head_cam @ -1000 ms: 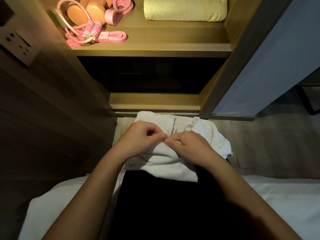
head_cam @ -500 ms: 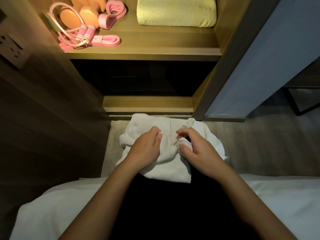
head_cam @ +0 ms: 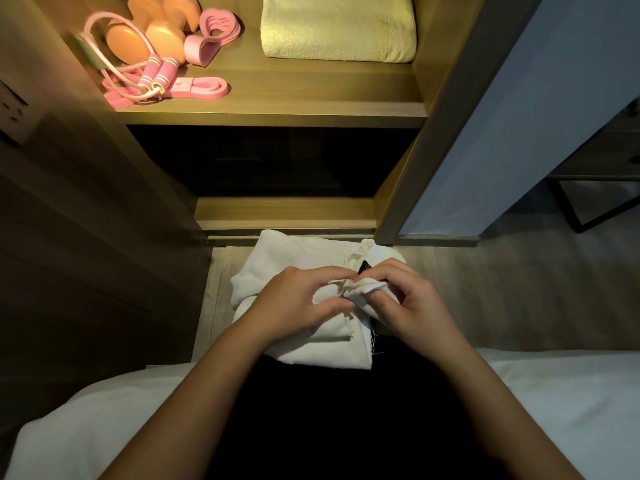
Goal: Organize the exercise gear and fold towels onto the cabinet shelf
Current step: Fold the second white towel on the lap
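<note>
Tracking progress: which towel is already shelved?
The pale yellow towel, folded on the shelf; the white towel is on the lap, pinched by left hand and right hand.

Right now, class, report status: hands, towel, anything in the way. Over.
Pinching white towel: left hand, right hand. Towel part-folded on lap. On shelf already: yellow towel, pink gear.

Shelf (head_cam: pixel 294 95) front strip free; pink gear (head_cam: pixel 162 76) left, folded towel (head_cam: pixel 337 27) right-rear.
</note>
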`<state>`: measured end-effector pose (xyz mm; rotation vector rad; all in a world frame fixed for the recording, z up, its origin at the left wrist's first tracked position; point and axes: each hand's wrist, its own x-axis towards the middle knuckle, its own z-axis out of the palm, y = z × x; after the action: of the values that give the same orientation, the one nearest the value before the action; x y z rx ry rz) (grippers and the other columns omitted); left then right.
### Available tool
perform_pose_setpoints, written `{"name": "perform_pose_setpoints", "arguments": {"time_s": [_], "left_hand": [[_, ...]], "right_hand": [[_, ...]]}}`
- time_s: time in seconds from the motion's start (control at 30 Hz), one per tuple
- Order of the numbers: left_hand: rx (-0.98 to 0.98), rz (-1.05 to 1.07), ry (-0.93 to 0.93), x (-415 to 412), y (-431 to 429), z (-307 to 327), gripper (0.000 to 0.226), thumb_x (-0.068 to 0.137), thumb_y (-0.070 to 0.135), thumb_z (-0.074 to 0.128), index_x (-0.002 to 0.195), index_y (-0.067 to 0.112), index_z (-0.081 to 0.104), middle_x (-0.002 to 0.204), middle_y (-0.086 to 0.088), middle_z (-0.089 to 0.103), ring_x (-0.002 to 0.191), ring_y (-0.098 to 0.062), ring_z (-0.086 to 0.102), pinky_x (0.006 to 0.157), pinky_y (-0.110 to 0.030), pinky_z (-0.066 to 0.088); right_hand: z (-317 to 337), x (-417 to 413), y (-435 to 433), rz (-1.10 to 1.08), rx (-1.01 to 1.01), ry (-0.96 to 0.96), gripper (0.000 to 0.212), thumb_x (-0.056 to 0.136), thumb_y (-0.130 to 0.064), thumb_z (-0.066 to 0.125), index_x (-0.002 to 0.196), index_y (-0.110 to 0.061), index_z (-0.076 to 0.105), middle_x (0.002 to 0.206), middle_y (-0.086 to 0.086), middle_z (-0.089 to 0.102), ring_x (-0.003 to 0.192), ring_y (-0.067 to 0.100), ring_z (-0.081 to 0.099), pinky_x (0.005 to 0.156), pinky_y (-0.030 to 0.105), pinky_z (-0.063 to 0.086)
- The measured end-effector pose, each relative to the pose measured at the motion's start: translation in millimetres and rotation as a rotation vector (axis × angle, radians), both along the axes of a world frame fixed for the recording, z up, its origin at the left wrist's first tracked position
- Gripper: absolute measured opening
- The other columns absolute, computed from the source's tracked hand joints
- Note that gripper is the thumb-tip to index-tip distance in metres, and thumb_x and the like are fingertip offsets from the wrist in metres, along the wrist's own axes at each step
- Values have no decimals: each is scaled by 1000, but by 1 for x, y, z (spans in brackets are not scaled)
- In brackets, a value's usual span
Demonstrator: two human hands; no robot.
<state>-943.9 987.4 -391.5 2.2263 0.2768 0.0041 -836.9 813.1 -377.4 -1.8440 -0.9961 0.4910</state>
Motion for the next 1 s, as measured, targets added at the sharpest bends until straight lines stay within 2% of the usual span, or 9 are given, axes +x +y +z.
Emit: {"name": "perform_pose_setpoints", "arguments": {"time_s": [0.07, 0.13, 0.2, 0.3, 0.4, 0.53, 0.73, 0.93, 1.0], "left_hand": [[44, 13, -20, 3, -5, -2, 33, 81, 53, 57, 109, 40, 69, 100, 14, 73, 89, -13, 65, 82, -39, 52], [53, 41, -35, 5, -7, -6, 26, 84, 50, 58, 104, 39, 69, 92, 12, 73, 82, -13, 64, 76, -40, 53], [46, 55, -26, 6, -6, -9, 24, 88, 46, 62, 109, 37, 65, 103, 11, 72, 94, -13, 65, 83, -37, 53], [36, 70, 25, 4, 11, -8, 19, 94, 47, 52, 106, 33, 55, 114, 9, 66, 108, -8, 58, 89, -32, 48], [5, 102, 72, -8, 38, -6, 17, 98, 47, 40, 99, 34, 52, 99, 15, 61, 91, -6, 57, 79, -31, 47], [-63, 75, 234, -31, 49, -18, 15, 101, 37, 43, 97, 26, 53, 91, 6, 59, 84, -16, 55, 75, -36, 47], [-201, 111, 209, -63, 45, -17, 13, 100, 25, 51, 108, 20, 60, 100, 1, 63, 91, -16, 58, 75, -24, 46], [-207, 233, 110, -72, 38, -10, 6, 94, 14, 61, 100, 13, 60, 95, -9, 63, 87, -24, 59, 74, -34, 47], [-204, 249, 103, -73, 40, -7, 9, 92, 16, 64, 99, 15, 59, 96, -6, 63, 90, -23, 60, 76, -35, 49]], "right_hand": [[3, 2, 0, 6, -57, -9, 18, 87, -9, 67, 94, -25, 71, 91, -17, 64, 90, 7, 60, 78, 19, 46], [9, 6, 1, 30, -167, -46, 7, 87, -24, 69, 93, -26, 70, 89, -17, 64, 88, 4, 59, 75, 24, 47], [16, 13, 4, 47, -267, -115, 8, 86, -35, 66, 86, -26, 67, 81, -13, 64, 79, 4, 57, 68, 30, 47], [30, 30, 5, -4, -360, -192, 16, 88, -31, 65, 75, -25, 59, 71, -9, 60, 68, 5, 53, 59, 28, 40], [41, 56, -2, -61, -457, -155, 14, 91, -28, 63, 79, -25, 57, 73, -8, 59, 69, 8, 52, 56, 27, 34], [39, 69, -9, -25, -564, -38, 12, 92, -28, 62, 82, -29, 57, 81, -5, 60, 75, 12, 55, 60, 25, 39], [26, 60, -22, 8, -598, -28, 16, 90, -29, 64, 91, -14, 68, 82, 4, 67, 74, 18, 58, 63, 31, 42], [28, 51, -24, 21, -594, -44, 13, 91, -29, 65, 89, -15, 66, 82, 4, 64, 72, 13, 54, 62, 29, 40], [28, 49, -23, 25, -584, -63, 13, 91, -27, 64, 90, -14, 66, 83, 6, 65, 73, 15, 54, 62, 29, 40]]}}
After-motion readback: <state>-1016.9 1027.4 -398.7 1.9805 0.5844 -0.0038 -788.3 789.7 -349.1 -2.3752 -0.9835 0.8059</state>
